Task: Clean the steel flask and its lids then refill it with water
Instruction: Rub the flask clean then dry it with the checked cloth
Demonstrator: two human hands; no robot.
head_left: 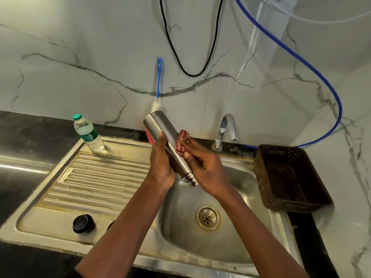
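Light: even, soft.
Glare: white streak on worktop [22, 167], left edge.
Shadows: faint, inside the sink [180, 207].
Distortion: straight edges bow outward.
Blur: basket's [285, 177] near corner smeared.

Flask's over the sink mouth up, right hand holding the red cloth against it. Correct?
No: the head view shows the flask tilted mouth down, threaded neck toward the sink. The rest holds: the right hand holds the red cloth against it.

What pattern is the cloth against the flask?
Red-and-white check; the cloth lies against the flask, head view.
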